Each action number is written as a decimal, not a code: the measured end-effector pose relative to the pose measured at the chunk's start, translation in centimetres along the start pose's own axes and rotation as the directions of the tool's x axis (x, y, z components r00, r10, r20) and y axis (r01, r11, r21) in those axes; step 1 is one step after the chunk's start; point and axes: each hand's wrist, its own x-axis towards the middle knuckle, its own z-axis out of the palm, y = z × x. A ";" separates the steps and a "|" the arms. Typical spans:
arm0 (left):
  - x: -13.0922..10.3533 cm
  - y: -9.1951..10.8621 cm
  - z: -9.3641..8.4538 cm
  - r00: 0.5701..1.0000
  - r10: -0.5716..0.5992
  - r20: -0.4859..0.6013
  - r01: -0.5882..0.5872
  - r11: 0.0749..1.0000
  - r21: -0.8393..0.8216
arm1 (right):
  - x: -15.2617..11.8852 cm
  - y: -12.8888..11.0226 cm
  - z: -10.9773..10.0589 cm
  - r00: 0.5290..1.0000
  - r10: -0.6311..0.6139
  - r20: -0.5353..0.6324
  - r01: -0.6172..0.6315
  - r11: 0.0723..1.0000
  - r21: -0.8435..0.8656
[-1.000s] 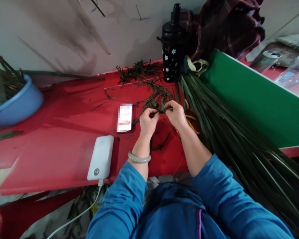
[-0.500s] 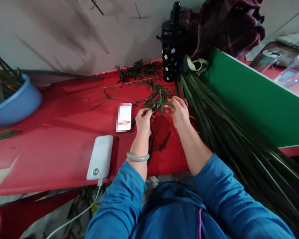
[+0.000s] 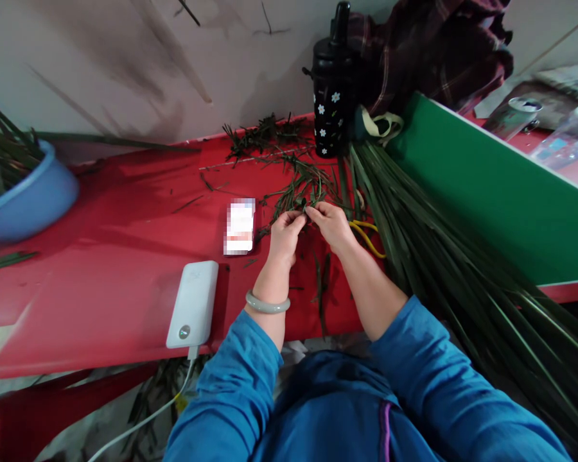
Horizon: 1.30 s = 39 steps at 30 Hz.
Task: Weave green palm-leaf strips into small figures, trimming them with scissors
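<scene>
Over the red table (image 3: 125,269), my left hand (image 3: 285,236) is closed in a pinch at a narrow green leaf strip (image 3: 303,204). My right hand (image 3: 334,226) pinches the same strip from the other side, and the fingertips of both hands nearly meet. Much of the strip is hidden by the fingers. Just beyond them lies a loose heap of cut leaf pieces (image 3: 296,183). Yellow looped handles (image 3: 368,239), perhaps of scissors, show beside my right wrist. A few scraps (image 3: 322,282) lie between my forearms.
Long green leaves (image 3: 443,256) stretch along the right beside a green panel (image 3: 491,205). A black flowered tumbler (image 3: 324,96) stands at the back. Left of my hands lie a phone (image 3: 239,226) and a white power bank (image 3: 192,305) with a cable. A blue basin (image 3: 52,192) holds leaves.
My right hand has moved left and toward me, closing from spread fingers to a pinch beside my left. My left hand has shifted slightly right. The yellow handles show more fully.
</scene>
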 end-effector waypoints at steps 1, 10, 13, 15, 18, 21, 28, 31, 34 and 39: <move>0.0 0.0 0.0 1.000 0.004 0.015 -0.005 1.000 0.029 | 0.1 0.1 -0.1 1.000 -0.022 0.005 0.022 1.000 -0.016; -0.1 0.7 0.0 0.986 0.022 -0.164 -0.019 1.000 0.020 | 0.6 1.2 0.0 0.988 -0.144 0.060 0.144 0.990 0.001; 0.0 0.7 -0.2 0.971 0.068 -0.231 -0.071 0.997 -0.003 | 0.6 1.0 -0.1 0.990 -0.140 -0.033 0.136 0.984 -0.118; 0.1 0.6 -0.3 0.961 0.092 -0.259 -0.102 0.995 -0.024 | 0.3 0.8 0.0 0.995 -0.104 -0.009 0.102 0.985 -0.137; 0.1 0.5 -0.2 0.972 0.094 -0.215 -0.106 0.993 -0.045 | -0.1 0.6 0.3 0.992 -0.016 0.126 0.025 0.998 -0.064; 0.0 0.5 -0.1 0.985 0.085 -0.148 -0.087 0.996 -0.008 | -0.3 0.4 0.5 0.986 0.071 0.153 -0.072 0.997 -0.004; 0.0 0.7 -0.1 0.979 -0.019 -0.205 -0.028 0.975 -0.220 | -0.5 -0.4 0.4 0.965 0.171 0.201 -0.213 0.955 0.205; 0.0 1.0 -0.1 0.976 -0.067 -0.210 -0.008 0.941 -0.337 | -0.4 -0.4 0.5 0.965 0.178 0.190 -0.229 0.929 0.292; 0.0 1.1 -0.1 0.980 -0.091 -0.179 0.027 0.944 -0.330 | -0.1 -0.1 0.4 0.975 0.180 0.132 -0.215 0.919 0.330; 0.0 0.2 0.0 0.998 -0.018 -0.062 0.011 0.994 -0.111 | 0.0 0.0 0.3 0.989 0.140 0.047 -0.147 0.933 0.329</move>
